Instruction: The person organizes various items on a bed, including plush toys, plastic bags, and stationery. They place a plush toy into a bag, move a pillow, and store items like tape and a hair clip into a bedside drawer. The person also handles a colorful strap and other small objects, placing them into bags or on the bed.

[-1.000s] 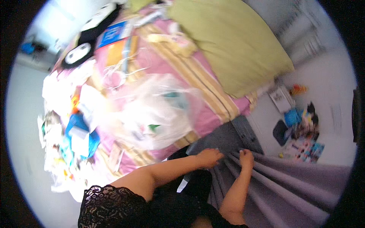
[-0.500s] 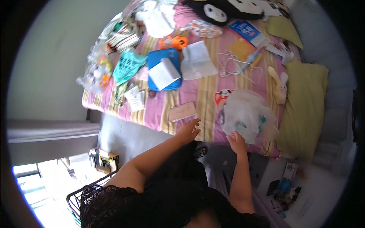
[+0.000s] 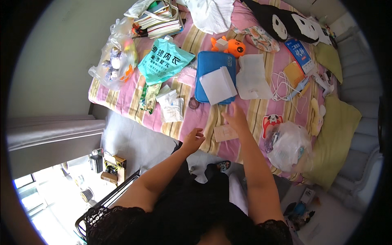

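Both hands have moved since half a second ago: the right hand (image 3: 236, 117) has left the clear plastic bag (image 3: 290, 147) and now reaches over the bed (image 3: 204, 38) toward the blue case (image 3: 211, 61), and the left hand (image 3: 192, 141) is now just off the bed's near edge. My view has swung too, bringing the toy-filled bag (image 3: 118, 61) further in.

I see the right thumb and forefinger apart, nothing visible between them; its other fingers are hard to make out. Its fingertips are just below the case's near edge, and I cannot tell whether they touch. The left hand looks empty, fingers loosely bent with a narrow gap to the thumb.

The blue case lies flat near the bed's middle, its lower right hidden under white papers (image 3: 218, 85). The pale pink booklet (image 3: 224, 133) lies between the hands, its right end meeting my view of the right forearm.

I can't make out what fills the clear bag, nor what the small dark round thing (image 3: 194, 103) left of the case is. The top edge cuts off the black plush (image 3: 288, 24) and the stack of books (image 3: 165, 25).
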The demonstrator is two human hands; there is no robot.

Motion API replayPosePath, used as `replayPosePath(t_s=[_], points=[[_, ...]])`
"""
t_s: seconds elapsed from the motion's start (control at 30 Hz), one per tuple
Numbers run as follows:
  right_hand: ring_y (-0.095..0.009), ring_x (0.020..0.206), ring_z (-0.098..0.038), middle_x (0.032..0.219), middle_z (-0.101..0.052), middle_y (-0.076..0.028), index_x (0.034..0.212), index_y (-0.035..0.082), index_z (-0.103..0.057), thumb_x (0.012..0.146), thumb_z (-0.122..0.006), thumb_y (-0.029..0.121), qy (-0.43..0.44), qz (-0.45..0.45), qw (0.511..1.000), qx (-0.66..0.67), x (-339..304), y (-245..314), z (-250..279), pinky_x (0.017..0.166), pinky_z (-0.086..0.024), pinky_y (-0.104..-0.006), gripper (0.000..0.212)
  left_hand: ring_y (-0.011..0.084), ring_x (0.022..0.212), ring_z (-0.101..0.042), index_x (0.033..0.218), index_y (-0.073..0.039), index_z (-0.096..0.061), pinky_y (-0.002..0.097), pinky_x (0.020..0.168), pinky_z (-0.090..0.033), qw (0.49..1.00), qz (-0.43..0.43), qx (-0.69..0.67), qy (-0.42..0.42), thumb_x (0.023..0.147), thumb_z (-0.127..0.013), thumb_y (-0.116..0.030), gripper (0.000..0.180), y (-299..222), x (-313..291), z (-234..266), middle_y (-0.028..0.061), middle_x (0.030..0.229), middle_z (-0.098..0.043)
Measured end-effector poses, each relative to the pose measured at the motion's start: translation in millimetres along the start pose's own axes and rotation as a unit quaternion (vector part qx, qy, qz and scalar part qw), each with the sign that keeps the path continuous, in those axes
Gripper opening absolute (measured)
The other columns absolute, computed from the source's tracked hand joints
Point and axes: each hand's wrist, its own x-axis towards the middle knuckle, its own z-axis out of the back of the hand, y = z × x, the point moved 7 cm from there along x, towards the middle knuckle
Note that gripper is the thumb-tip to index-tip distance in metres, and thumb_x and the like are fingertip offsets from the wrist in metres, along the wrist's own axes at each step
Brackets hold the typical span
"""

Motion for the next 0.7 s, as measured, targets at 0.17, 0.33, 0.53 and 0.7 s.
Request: replayPosePath(t_s=[0.17,0.33,0.53,0.7], points=[[-0.039,0.127,-0.035,0.14,-0.033,-0.021,0.138,0.005,-0.029,0.073,-0.071,0.033,-0.086,-0.177,0.962,-0.19,89,28,-17,0.097,-0.041,-0.0449,0.082,0.0167,0.077,-0.062,0.117,-0.003,-0.053,0.0302,0.068,-0.051,0.999,0.023,0.03,0.002,0.082,-0.065,-0.019,0.04,-3,22,95,0.0096,0.093,-0.064],[-0.038,0.129,-0.032,0.14,-0.032,-0.022,0.141,0.009,-0.025,0.073,-0.071,0.038,-0.054,-0.21,0.938,-0.269,110,12,-29,0.099,-0.04,-0.0448,0.088,0.0158,0.08,-0.063,0.112,0.001,-0.056,0.0286,0.073,-0.05,0.999,0.006,0.032,-0.04,0.083,-0.064,-0.018,0.036,29,42,192,0.0084,0.091,-0.065],[-0.04,0.127,-0.033,0.139,-0.032,-0.025,0.139,0.003,-0.026,0.074,-0.07,0.036,-0.117,-0.195,0.955,-0.189,80,7,-33,0.105,-0.029,-0.0468,0.085,0.0211,0.096,-0.058,0.128,-0.004,-0.042,0.0352,0.076,-0.047,0.897,0.225,-0.372,-0.077,0.09,-0.055,-0.033,0.05,57,112,239,0.0109,0.114,-0.057],[-0.039,0.123,-0.035,0.131,-0.04,-0.023,0.134,0.0,-0.033,0.076,-0.067,0.021,-0.248,-0.059,0.965,-0.069,65,76,-48,0.105,-0.025,-0.0459,0.07,0.0294,0.1,-0.054,0.123,-0.009,-0.044,0.0509,0.08,-0.045,0.747,0.264,-0.596,-0.132,0.086,-0.062,-0.029,0.046,94,228,250,0.015,0.117,-0.051]])
